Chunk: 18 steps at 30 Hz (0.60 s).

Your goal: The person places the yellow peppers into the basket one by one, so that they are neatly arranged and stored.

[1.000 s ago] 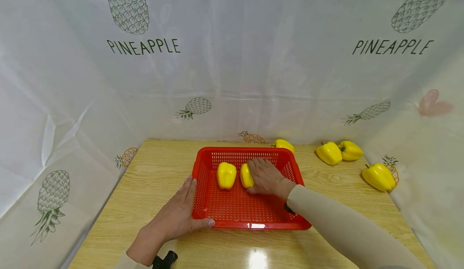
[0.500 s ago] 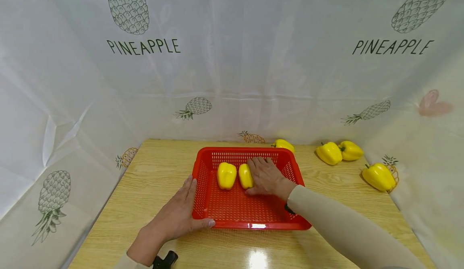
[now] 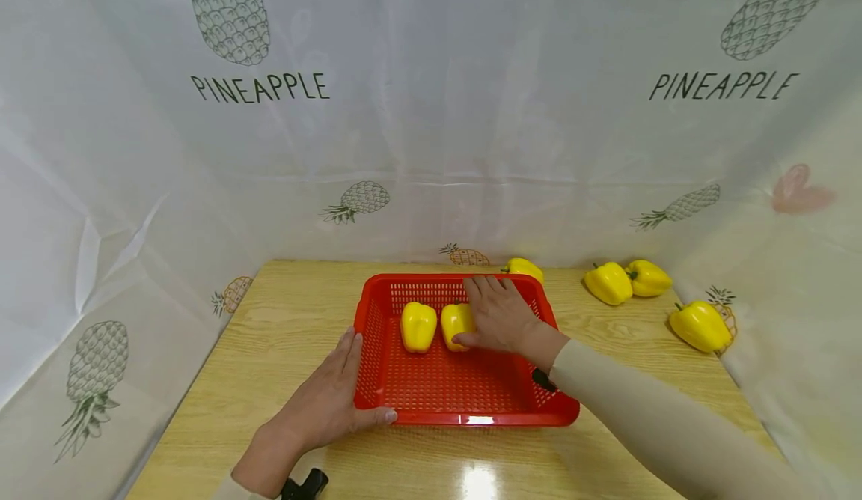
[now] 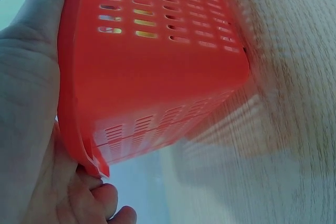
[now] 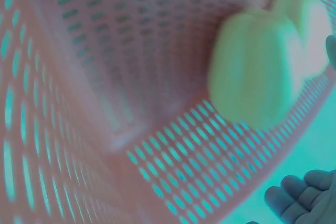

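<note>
Head: backdrop reads (twice) "PINEAPPLE"

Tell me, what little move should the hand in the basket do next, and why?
Probably lift the right hand out and reach for the pepper behind the basket. Its fingers look straight and loose beside the second pepper, which sits on the red basket floor next to the first pepper. The left hand steadies the basket's corner, and more peppers wait on the table.
</note>
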Each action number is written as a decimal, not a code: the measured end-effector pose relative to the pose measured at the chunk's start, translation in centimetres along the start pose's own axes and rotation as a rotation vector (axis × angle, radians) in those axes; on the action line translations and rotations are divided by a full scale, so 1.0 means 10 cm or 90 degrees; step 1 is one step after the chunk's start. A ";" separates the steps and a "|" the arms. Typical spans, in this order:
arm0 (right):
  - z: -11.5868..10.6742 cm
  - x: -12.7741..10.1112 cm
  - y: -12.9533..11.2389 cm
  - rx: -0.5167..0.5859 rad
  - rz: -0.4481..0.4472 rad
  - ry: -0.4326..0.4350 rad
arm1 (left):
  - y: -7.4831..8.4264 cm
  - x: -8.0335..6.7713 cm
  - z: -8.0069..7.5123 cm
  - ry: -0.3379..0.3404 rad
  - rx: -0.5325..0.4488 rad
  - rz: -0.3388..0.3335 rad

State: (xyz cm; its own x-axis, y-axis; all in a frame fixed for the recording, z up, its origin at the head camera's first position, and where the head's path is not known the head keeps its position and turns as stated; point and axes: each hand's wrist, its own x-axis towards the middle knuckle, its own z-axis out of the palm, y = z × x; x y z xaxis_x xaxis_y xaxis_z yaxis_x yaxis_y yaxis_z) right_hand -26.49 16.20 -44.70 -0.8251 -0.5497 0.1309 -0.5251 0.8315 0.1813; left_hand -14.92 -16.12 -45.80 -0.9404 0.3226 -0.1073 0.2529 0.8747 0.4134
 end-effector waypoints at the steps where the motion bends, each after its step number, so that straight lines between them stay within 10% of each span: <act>1: -0.05 -0.02 0.02 0.001 0.004 0.011 | 0.00 0.00 0.00 -0.002 0.002 -0.002; 18: -0.31 -0.71 0.96 0.039 0.064 0.210 | 0.01 0.02 0.02 0.003 0.006 -0.005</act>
State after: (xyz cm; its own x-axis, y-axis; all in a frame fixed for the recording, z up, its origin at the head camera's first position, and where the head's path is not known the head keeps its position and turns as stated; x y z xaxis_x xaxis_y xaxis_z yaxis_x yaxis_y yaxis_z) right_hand -25.03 27.84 -40.86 -0.7666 -0.4537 0.4545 -0.4651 0.8802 0.0942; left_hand -15.05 -15.88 -45.91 -0.9433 0.3145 -0.1065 0.2479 0.8806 0.4039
